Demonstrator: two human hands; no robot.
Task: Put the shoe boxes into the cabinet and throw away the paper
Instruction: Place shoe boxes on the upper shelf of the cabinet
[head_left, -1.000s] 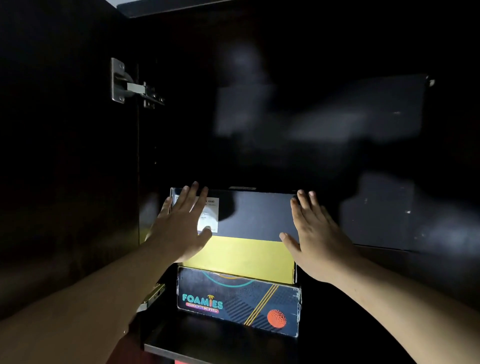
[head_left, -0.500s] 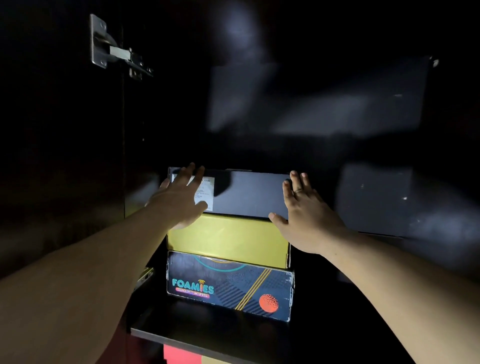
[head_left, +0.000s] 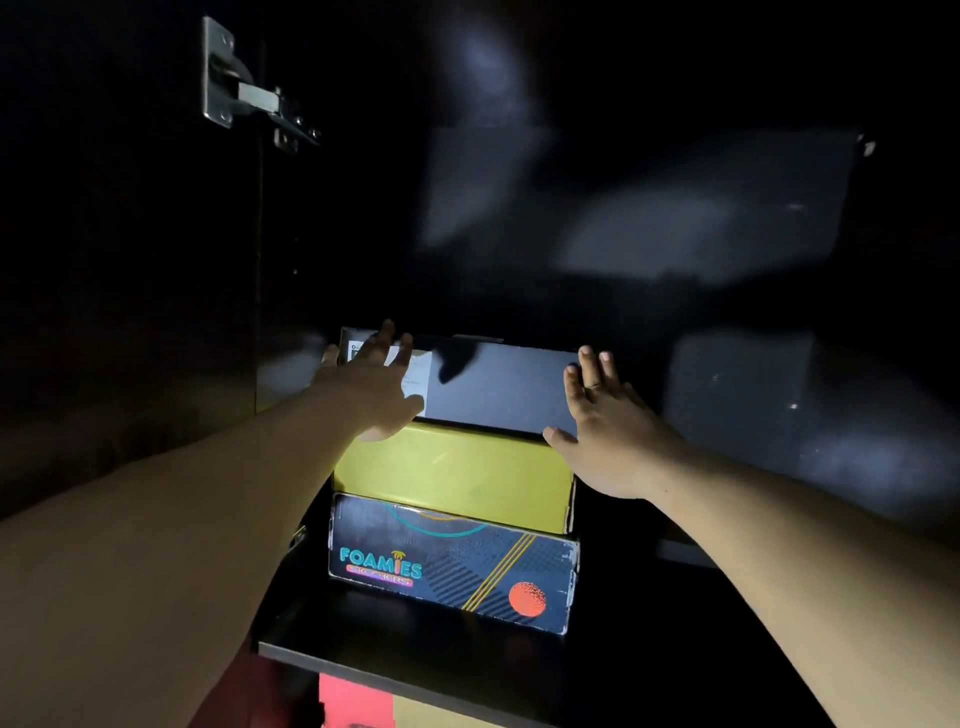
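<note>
Three shoe boxes are stacked on a dark cabinet shelf. The bottom one is a dark printed box reading FOAMIES, a yellow box lies on it, and a black box with a white label is on top. My left hand lies flat against the black box's front face at its left end, over the label. My right hand presses flat at the box's right end, fingers spread. Neither hand grips anything. No paper is in view.
The cabinet interior is black and dim. A metal hinge sits at the upper left on the open door's edge. Below the shelf a red box shows partly. Dark shelf space lies to the right of the stack.
Both hands have moved forward with the black top box, which now sits further back on the yellow box. More of the yellow box's top and the shelf below shows.
</note>
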